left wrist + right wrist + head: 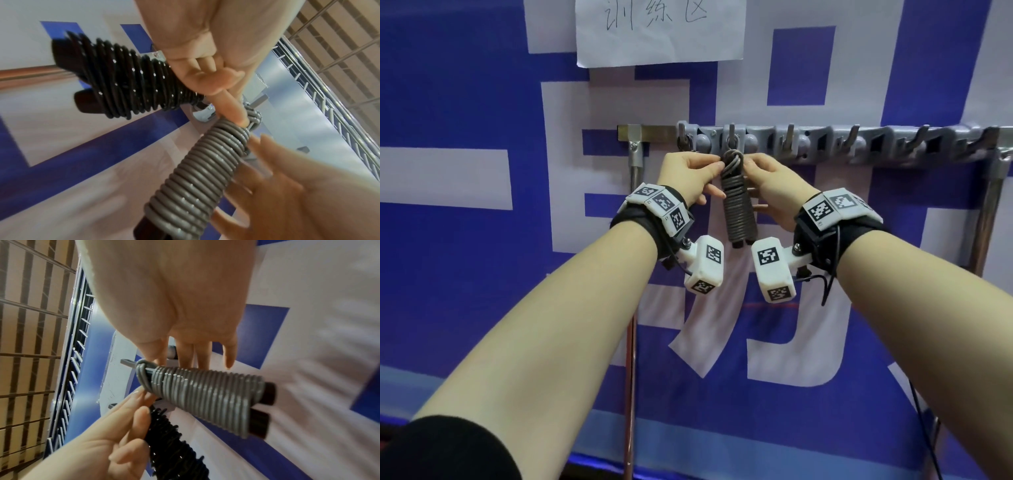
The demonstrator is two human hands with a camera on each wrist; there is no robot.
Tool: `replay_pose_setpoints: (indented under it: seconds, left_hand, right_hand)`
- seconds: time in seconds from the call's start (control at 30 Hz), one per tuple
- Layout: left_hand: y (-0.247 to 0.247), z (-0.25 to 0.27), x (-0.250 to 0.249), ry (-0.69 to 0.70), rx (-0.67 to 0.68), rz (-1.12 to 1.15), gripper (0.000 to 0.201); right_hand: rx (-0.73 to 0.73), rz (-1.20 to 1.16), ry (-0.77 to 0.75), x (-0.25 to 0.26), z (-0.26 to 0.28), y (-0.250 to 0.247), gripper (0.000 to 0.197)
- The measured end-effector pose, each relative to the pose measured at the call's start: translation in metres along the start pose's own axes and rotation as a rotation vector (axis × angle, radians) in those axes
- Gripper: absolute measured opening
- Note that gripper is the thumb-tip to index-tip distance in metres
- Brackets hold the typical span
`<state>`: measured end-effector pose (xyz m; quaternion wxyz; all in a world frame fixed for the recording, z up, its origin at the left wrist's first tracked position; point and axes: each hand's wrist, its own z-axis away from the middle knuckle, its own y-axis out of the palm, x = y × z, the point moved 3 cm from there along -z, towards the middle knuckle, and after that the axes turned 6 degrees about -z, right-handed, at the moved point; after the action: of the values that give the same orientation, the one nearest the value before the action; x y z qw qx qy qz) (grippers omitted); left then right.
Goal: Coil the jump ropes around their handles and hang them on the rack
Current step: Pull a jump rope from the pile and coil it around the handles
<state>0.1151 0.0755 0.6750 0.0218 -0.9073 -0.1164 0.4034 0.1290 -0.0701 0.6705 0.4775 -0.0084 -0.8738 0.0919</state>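
Grey rope's (736, 202) top between both grips

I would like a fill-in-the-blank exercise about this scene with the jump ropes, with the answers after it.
1. The left hand and the right hand pinch a coiled jump rope of ____ colour.
2. The other rope beside it is ____.
3. From its lower end stick out ____ dark handle ends.
4. The rack is mounted ____ the paper sheet.

Answers: grey; black; two; below

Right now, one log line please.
grey jump rope: coiled, at rack hook | left hand, right hand: pinching top loop
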Motion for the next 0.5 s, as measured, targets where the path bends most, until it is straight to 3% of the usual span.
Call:
replay_pose_setpoints:
  seconds: [0.27,0.5]
  left_hand:
    - [-0.007,0.054,0.022,-0.166,0.029,-0.104,0.011]
    - [0.012,0.141,0.048,-0.294,0.108,-0.149,0.009]
  right_hand:
    - [-0.096,0.047,0.234,-0.038,0.069,-0.015,0.022]
    - [-0.082,0.016,0.433,-0.084,0.163,-0.015,0.04]
